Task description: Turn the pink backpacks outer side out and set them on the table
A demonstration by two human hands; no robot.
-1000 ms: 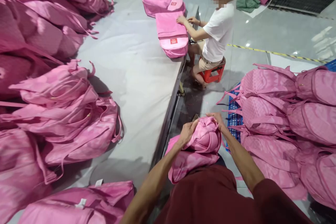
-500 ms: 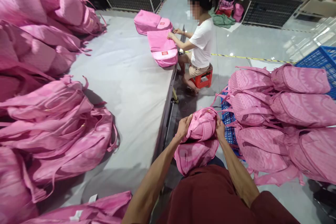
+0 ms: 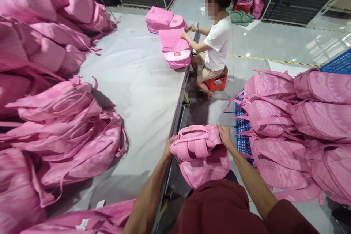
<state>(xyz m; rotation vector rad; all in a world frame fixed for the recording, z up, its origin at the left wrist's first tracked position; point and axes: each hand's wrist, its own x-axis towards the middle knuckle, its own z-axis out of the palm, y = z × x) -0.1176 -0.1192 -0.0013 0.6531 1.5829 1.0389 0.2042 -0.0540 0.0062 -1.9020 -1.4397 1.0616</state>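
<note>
In front of my body hangs a pink backpack (image 3: 203, 168), its top handle and shoulder straps facing up toward me. My left hand (image 3: 169, 148) grips its upper left corner, beside the table edge. Its upper right corner is held by my right hand (image 3: 225, 134), fingers closed on the fabric. The fingertips of both hands are partly hidden by the cloth. The lower part of the backpack rests close to my lap and dark red shirt.
A table (image 3: 137, 91) on the left carries piles of pink backpacks (image 3: 68, 128). A co-worker (image 3: 218, 44) sits on a red stool (image 3: 219, 80), hands at a pink bag (image 3: 175, 49). On my right, several backpacks (image 3: 320, 117) lie over a blue crate (image 3: 242, 140).
My hands have moved apart, the left one leftward, spreading the backpack's top wide. Its handle and straps now show more plainly. The view has shifted slightly.
</note>
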